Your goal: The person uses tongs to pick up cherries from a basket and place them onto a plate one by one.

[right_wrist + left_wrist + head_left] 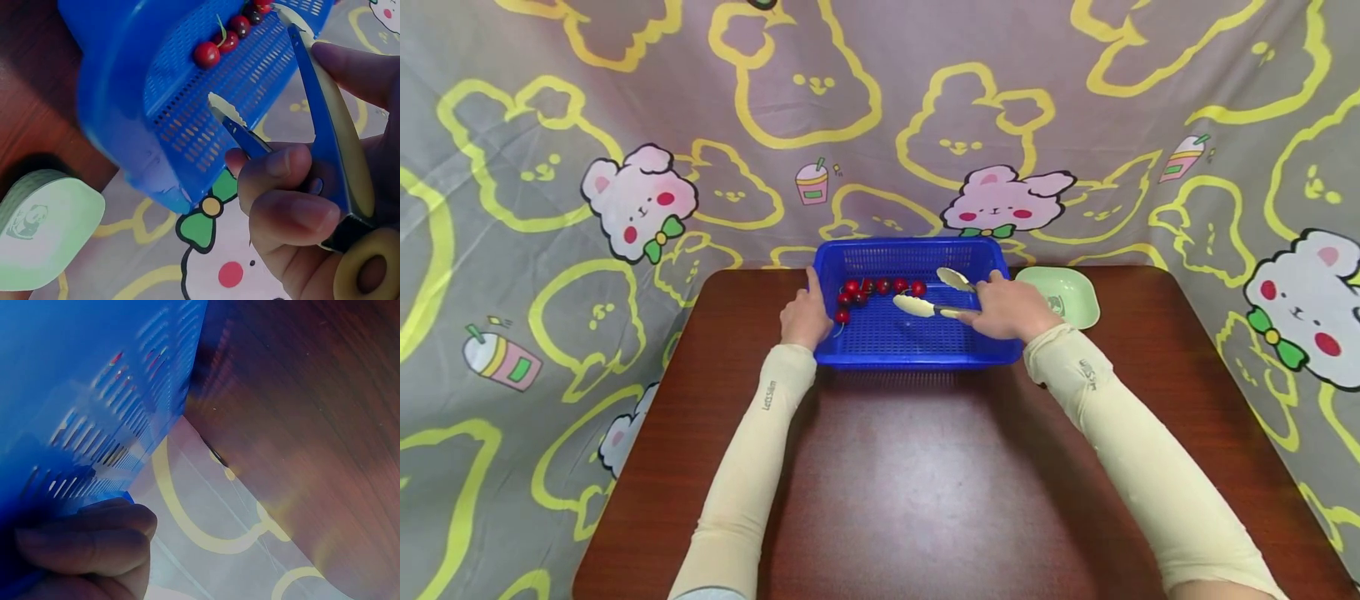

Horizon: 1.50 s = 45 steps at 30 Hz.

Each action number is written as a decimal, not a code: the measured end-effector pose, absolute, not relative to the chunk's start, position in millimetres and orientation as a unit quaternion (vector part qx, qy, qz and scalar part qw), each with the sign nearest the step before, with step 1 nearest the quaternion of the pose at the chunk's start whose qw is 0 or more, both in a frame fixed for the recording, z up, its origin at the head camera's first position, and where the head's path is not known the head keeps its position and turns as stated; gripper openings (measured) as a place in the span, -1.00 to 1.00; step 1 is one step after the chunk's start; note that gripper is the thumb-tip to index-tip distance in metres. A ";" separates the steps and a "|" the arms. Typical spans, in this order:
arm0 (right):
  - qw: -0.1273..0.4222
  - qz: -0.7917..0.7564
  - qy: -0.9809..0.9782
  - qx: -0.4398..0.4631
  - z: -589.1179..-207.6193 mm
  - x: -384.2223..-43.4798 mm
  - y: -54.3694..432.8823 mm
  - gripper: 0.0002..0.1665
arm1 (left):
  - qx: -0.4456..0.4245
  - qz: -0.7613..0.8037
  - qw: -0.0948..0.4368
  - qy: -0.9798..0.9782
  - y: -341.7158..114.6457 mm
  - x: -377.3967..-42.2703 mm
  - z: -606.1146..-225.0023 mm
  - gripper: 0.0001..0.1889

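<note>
Presently, cherries (240,25): in a bent row at the far left of the blue basket (917,360); some show green stems.
Cherry handling: judged light, smooth and slippery, prone to roll; skin probably bruises if squeezed hard.
Cherry hold point: best around the fruit's widest part, one tip each side; stems look too thin to trust.
Tongs (331,144): tips parted, nothing between them; probably springy, so gentle pressure should suffice.
Right grip (1011,307): fingers and thumb clasp the tongs' arms, over the basket's right side.
Left grip (805,318): grasps the basket's left rim; wrist view dim, thumb placement uncertain.
Basket handling: likely light, fairly stiff plastic; rim a sound hold.
Green dish (1082,296): on the worktop (925,467), right of the basket.
</note>
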State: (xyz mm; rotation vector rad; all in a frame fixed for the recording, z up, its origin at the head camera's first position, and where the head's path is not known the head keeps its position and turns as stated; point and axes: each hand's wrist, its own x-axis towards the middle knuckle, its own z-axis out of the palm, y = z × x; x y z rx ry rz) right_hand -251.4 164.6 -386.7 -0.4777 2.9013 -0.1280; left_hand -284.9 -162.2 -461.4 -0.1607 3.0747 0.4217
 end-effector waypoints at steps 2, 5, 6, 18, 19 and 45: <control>0.111 -0.036 0.981 -0.156 -387.5 -255.3 159.8 -0.14 | -0.052 0.136 0.020 0.989 -162.7 -285.2 -461.8 0.06; 0.124 -0.031 0.981 -0.148 -388.6 -260.3 153.3 -0.13 | -0.052 0.136 0.020 0.989 -163.4 -285.8 -462.9 0.06; 0.128 -0.029 0.980 -0.147 -388.9 -262.0 151.6 -0.13 | -0.052 0.136 0.021 0.989 -163.7 -286.0 -463.1 0.06; 0.152 -0.011 0.977 -0.146 -391.4 -275.6 138.6 -0.15 | -0.046 0.136 0.020 0.989 -166.0 -285.9 -464.1 0.07; 0.153 -0.012 0.977 -0.146 -391.7 -276.8 138.1 -0.16 | -0.046 0.136 0.020 0.989 -166.0 -285.8 -464.2 0.07; 0.181 -0.049 0.972 -0.143 -403.3 -297.8 136.9 -0.32 | -0.050 0.140 0.024 0.989 -165.7 -288.7 -464.9 0.09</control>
